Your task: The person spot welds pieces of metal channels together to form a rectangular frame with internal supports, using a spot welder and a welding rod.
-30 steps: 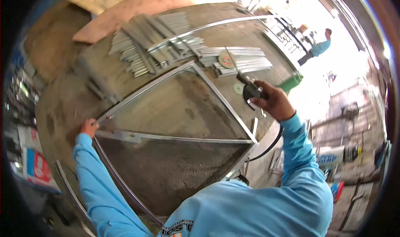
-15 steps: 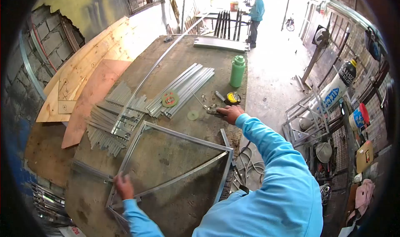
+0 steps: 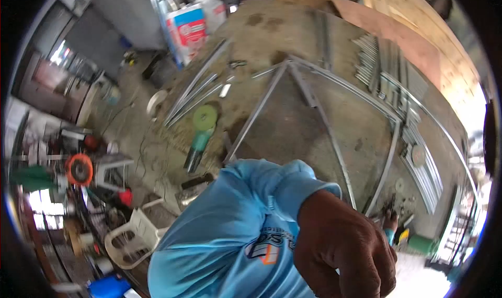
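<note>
Single head-worn camera, facing forward and steeply down over the wearer's light-blue shirt (image 3: 209, 240) onto the table (image 3: 348, 128). Left hand (image 3: 345, 245) very near lens; table farther off. Wide field, bowed lines, dark rounded border; floor (image 3: 125, 122) at left.

Spreading out as a stained brown table (image 3: 293, 28), carrying a frame (image 3: 304, 87) mid-surface. Bearing a green grinder (image 3: 200, 139) and loose bars (image 3: 201, 77) left of the frame, strips (image 3: 388, 62) and a bundle of rails (image 3: 424, 175) on its right. Holding a green bottle (image 3: 422, 244) near the edge, just beside a yellow tape (image 3: 403, 236).
</note>
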Tool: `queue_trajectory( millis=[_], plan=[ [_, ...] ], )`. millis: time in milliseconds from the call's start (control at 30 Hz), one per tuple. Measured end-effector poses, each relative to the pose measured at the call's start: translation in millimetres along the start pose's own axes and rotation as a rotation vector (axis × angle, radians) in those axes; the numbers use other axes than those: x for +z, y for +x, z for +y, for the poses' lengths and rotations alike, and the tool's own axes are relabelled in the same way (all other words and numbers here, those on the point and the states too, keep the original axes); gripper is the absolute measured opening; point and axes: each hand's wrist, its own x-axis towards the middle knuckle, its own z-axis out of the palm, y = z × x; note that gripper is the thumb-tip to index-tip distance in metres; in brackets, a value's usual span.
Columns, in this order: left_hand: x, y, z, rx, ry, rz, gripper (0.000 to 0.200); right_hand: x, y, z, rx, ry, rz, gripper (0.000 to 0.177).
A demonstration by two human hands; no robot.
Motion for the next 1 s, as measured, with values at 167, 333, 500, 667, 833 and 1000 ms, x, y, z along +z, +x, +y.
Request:
queue_trajectory(
  millis=[167,333,500,667,833,1000],
  plan=[
    [31.2,-1.1,22.9,-0.028,0.004,-0.063,0.028,68.0,65.6,154.0,-0.008,0.314,0.207,0.053],
    [53.1,-16.3,22.0,0.039,0.061,-0.038,0.030,48.9,33.9,125.8,0.045,0.234,0.294,0.044],
    [30.9,-21.1,103.9,-0.321,0.725,-0.327,0.022,50.8,0.1,99.5,-0.027,0.006,0.480,0.039],
    [20.9,-64.9,169.3,-0.789,1.369,-0.045,0.018,89.5,-24.0,92.7,0.068,-0.007,0.494,0.044],
    [10.2,-109.7,281.6,-1.084,1.798,0.491,0.033,64.6,-64.8,43.8,0.072,0.353,0.419,0.054],
    [-17.3,-122.6,376.4,-1.018,2.147,0.801,0.030,72.5,-40.1,64.8,0.015,1.272,0.124,0.043]
  ],
)
